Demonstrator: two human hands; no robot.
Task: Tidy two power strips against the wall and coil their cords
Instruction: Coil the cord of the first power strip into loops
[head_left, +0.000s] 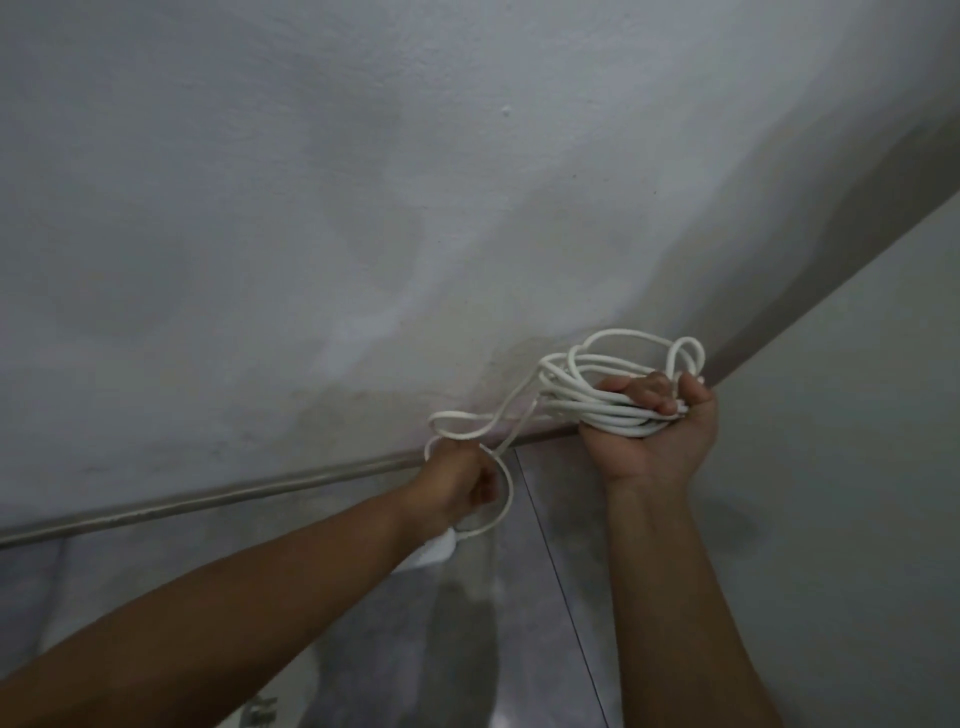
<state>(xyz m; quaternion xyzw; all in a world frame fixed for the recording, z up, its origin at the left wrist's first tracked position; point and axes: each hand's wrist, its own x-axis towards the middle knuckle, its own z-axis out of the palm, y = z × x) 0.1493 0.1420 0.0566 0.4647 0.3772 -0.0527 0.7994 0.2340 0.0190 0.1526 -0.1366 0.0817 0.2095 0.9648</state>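
Note:
A bundle of white cord is wound in several loops close to the wall. My right hand grips that bundle, palm up, fingers curled over the strands. A loose length of the same cord runs down and left to my left hand, which holds it in a fist, with one loop arching round the hand. Under my left wrist shows part of a white body, probably a power strip, mostly hidden by the arm.
The pale wall fills the upper view and meets the grey tiled floor at a baseboard. A second wall surface rises on the right, forming a corner. A small dark object lies at the bottom edge.

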